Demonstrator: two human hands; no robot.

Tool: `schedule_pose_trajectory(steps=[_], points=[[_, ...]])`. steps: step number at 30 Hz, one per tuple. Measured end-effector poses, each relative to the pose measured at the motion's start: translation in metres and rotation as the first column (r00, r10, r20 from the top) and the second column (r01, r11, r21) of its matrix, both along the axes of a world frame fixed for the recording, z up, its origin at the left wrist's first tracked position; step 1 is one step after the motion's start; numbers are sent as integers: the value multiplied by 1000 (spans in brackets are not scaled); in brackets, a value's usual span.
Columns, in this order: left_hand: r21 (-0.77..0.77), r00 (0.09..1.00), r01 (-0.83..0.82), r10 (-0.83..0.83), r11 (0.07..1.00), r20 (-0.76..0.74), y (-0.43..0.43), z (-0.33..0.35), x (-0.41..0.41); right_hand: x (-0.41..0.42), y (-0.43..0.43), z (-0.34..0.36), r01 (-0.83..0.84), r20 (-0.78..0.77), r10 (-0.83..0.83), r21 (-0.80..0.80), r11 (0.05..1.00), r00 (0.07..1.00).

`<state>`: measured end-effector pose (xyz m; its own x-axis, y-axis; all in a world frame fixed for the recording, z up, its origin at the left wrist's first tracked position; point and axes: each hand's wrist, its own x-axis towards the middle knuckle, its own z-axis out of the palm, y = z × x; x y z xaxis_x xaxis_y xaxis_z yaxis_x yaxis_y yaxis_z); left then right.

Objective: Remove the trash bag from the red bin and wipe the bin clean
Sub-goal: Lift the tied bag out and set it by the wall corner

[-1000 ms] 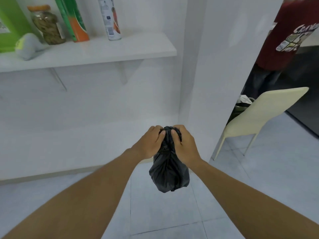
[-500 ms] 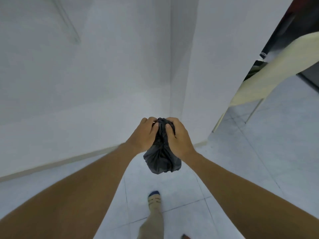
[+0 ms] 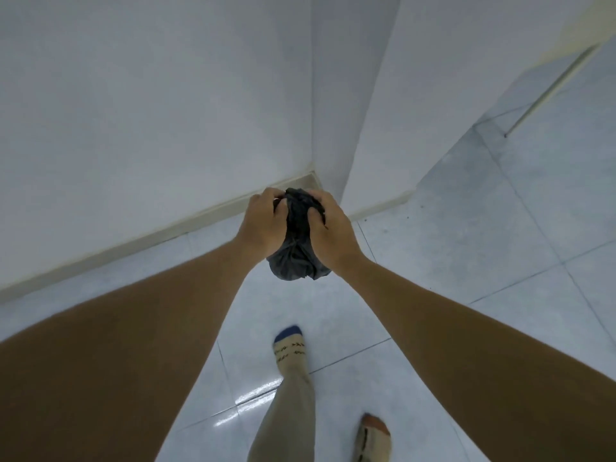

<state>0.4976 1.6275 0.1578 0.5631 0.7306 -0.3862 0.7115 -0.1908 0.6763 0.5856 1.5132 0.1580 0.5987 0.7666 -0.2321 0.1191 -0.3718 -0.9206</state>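
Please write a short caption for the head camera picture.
Both hands, left hand and right hand, grip a black trash bag above the tiled floor.

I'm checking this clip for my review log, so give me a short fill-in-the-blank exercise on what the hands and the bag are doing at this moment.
1. The black trash bag is gripped at its gathered top by ____ hands, the left hand and the right hand.
2. The bag hangs above the tiled ____, touching nothing below.
3. The foot stepping forward wears a beige sock with a ____ toe.
4. The red bin is ____ in this view.

Missing words: both; floor; blue; not visible
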Motion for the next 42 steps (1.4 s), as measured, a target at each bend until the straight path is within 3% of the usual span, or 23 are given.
schedule_pose_trajectory(steps=[13, 21, 24, 29, 36, 42], points=[[-137, 992, -85, 70, 987, -109, 65, -145, 44, 41, 82, -127, 151, -221, -212, -264, 953, 952], [-113, 998, -10, 4, 994, -58, 85, -151, 49, 58, 111, -133, 202, -267, -256, -213, 956, 929], [-35, 995, 83, -85, 996, -55, 91, -144, 41, 62, 108, -126, 174, -189, -216, -215, 961, 958], [8, 947, 265, -258, 964, -191, 86, -123, 28, 59, 87, -110, 36, 48, -22, -309, 951, 999], [79, 910, 341, -308, 937, -279, 42, -49, 25, 58, 35, -56, -78, 288, 226, -446, 891, 931], [111, 871, 390, -326, 914, -368, -16, 54, 18, 62, -31, 37, -46, 413, 311, -538, 842, 856]])
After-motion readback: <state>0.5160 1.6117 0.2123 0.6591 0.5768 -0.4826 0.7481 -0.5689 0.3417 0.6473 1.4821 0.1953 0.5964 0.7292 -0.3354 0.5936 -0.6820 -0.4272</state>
